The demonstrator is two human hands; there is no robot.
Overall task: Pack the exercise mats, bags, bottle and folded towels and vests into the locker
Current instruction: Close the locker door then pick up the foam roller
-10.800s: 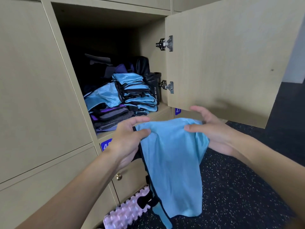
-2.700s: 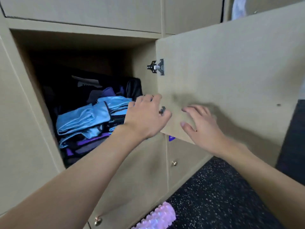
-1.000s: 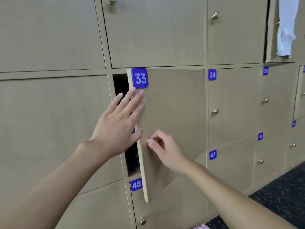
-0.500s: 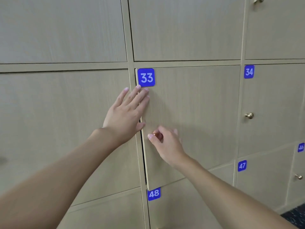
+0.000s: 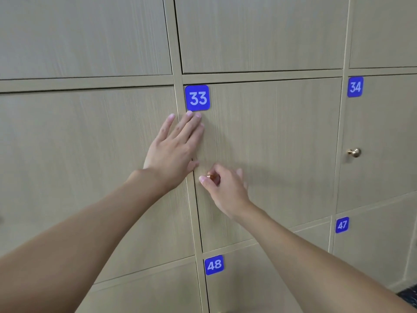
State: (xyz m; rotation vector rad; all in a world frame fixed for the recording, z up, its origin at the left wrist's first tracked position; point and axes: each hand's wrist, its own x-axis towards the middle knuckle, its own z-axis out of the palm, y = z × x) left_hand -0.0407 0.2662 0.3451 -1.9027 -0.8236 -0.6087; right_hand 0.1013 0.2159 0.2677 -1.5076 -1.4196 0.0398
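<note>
The wooden door of locker 33 (image 5: 270, 154) sits flush in its frame, its blue number plate (image 5: 197, 98) at the top left corner. My left hand (image 5: 174, 152) lies flat with straight fingers on the door's left edge, just below the plate. My right hand (image 5: 222, 188) pinches the small brass knob (image 5: 211, 176) near that same edge. The mats, bags, bottle, towels and vests are hidden behind the door.
Wooden lockers fill the view: locker 34 (image 5: 355, 86) with its brass knob (image 5: 354, 152) to the right, 47 (image 5: 342, 225) and 48 (image 5: 214, 264) below. A sliver of dark speckled floor (image 5: 409, 292) shows at the bottom right.
The door of locker 33 has swung from slightly ajar to flush with the frame. My left hand stays flat on it and my right hand keeps hold of the knob.
</note>
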